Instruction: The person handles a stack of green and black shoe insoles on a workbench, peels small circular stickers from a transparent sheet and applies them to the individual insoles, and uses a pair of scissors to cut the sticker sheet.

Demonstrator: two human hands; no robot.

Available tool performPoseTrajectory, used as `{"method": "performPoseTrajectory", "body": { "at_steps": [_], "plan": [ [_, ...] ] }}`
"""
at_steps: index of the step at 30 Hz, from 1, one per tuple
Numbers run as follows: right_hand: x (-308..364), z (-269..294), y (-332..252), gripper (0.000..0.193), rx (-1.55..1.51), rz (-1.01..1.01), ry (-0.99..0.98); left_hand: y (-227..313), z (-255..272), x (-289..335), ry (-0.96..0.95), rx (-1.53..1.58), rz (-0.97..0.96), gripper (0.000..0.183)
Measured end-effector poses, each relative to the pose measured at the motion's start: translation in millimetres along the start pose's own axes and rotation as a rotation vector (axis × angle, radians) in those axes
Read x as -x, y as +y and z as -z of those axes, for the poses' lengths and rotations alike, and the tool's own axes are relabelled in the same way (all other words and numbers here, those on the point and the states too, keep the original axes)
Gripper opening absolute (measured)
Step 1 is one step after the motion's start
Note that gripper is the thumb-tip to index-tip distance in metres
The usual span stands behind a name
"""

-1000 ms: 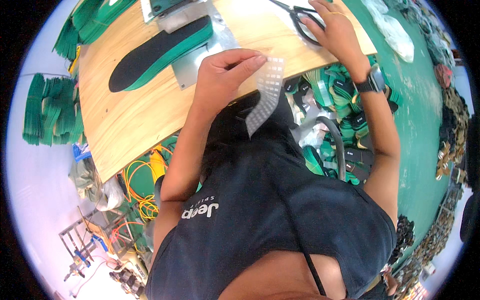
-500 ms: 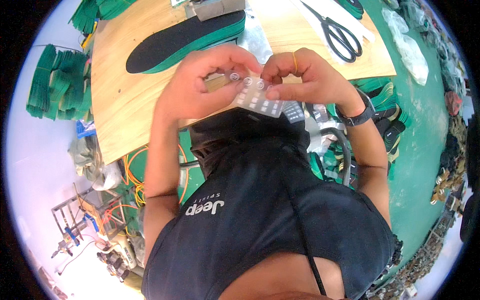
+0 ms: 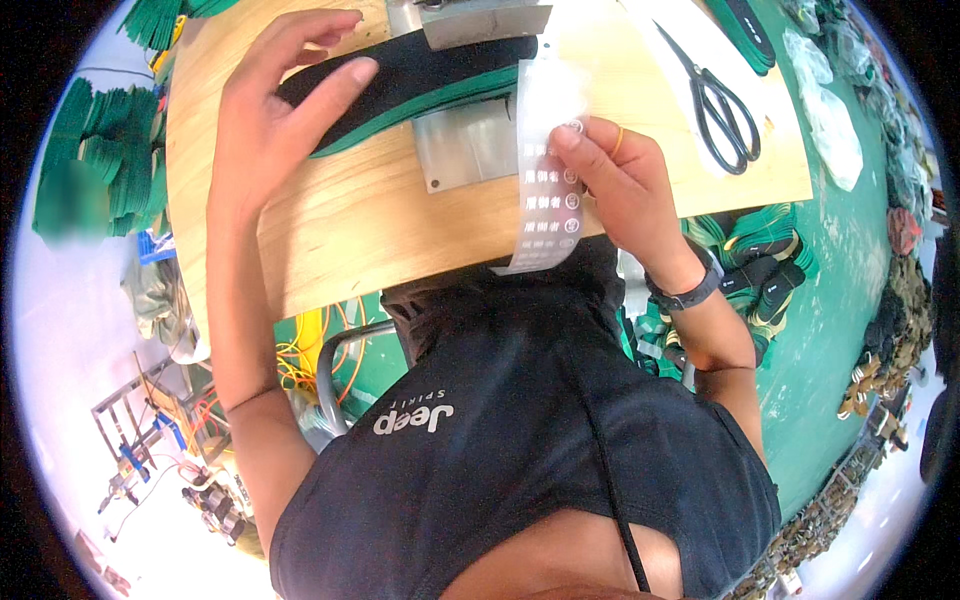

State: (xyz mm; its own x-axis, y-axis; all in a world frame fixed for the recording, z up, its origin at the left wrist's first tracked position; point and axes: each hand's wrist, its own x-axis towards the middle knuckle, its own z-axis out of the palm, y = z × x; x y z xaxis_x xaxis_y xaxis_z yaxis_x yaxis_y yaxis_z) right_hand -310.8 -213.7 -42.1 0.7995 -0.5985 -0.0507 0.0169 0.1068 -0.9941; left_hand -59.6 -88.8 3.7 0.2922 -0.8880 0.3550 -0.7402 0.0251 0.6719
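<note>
My right hand [image 3: 632, 185] pinches a translucent strip of heat-transfer labels [image 3: 545, 215] between thumb and fingers. The strip hangs over the table's near side, its rows of white print facing up and its lower end curling. Fingers spread, my left hand [image 3: 262, 120] is at the left end of a thick black insole [image 3: 415, 78] with a green edge. Whether that hand touches the insole I cannot tell. The insole lies partly beneath a metal block [image 3: 487, 27], and a flat metal plate [image 3: 465, 150] shows just in front of it.
Black-handled scissors [image 3: 722, 115] lie on white paper to the right on the wooden table [image 3: 350, 225]. Green insole stacks [image 3: 110, 160] stand at the left, with more insoles [image 3: 765, 265] below the right table edge. Orange hoses [image 3: 300, 350] run beneath the table.
My left hand has let go of the label strip and moved left to the insole, its fingers opening. My right hand keeps the strip, which now hangs lengthwise.
</note>
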Motion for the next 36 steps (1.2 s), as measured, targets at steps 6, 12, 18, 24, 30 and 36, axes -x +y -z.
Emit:
{"method": "performPoseTrajectory", "body": {
  "at_steps": [6, 12, 18, 24, 30, 36],
  "plan": [
    [-29.1, -11.2, 6.1, 0.025, -0.3, -0.296, -0.029, -21.1, -22.1, -15.0, -0.125, -0.392, -0.094, 0.073],
    [-47.3, -25.0, 2.6, 0.027, -0.356, -0.399, 0.031, -34.2, -25.6, -13.1, -0.218, -0.467, -0.138, 0.07],
    [-50.5, -28.0, 5.6, 0.027, -0.373, -0.367, 0.107, -28.8, -20.6, -15.0, -0.296, -0.409, -0.013, 0.073],
    [-46.8, -34.1, 5.0, 0.026, -0.394, -0.327, 0.168, -31.2, -23.9, -13.2, -0.262, -0.446, -0.064, 0.069],
    [-47.3, -34.6, 5.8, 0.026, -0.361, -0.293, 0.168, -33.8, -23.6, -13.3, -0.254, -0.453, -0.108, 0.067],
    [-48.3, -33.5, 7.4, 0.026, -0.364, -0.282, 0.165, -27.4, -24.2, -15.3, -0.268, -0.437, -0.058, 0.065]
  ]
}}
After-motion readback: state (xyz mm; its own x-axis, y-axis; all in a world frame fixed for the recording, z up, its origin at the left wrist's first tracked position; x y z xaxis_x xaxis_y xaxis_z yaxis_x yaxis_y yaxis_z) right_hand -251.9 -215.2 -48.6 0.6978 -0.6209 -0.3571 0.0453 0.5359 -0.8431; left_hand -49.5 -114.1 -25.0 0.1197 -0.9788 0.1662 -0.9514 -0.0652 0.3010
